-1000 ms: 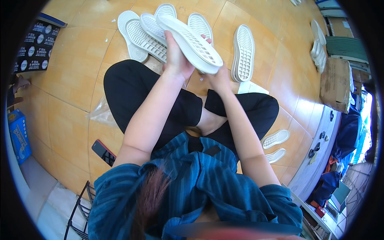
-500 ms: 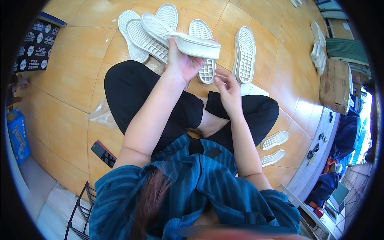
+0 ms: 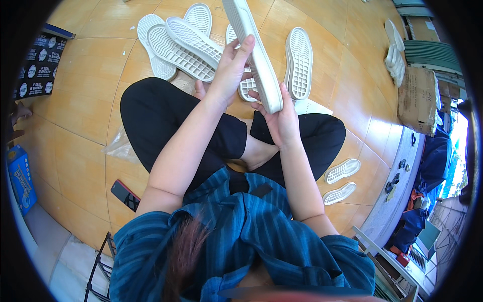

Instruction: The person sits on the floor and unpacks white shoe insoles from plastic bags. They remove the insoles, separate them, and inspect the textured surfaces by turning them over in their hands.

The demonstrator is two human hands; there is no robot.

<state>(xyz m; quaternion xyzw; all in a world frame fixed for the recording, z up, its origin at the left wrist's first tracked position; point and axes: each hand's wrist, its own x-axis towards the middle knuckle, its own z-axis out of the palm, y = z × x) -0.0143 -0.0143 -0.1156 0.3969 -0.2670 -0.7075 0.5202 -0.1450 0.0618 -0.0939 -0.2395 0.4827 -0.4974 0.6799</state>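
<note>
She sits cross-legged on the floor, both hands grasping a white shoe sole [image 3: 254, 50] upper centre: left hand [image 3: 229, 70] against its side, right hand [image 3: 282, 121] cupping the lower end. Best keep it steady on edge while checking it, clear of the other soles [image 3: 176, 43] beyond.

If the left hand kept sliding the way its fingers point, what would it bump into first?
The left hand already touches the white sole it holds. Past that, its fingers point toward the floor; the upright sole lies nearby, but depth is hard to judge.
</note>
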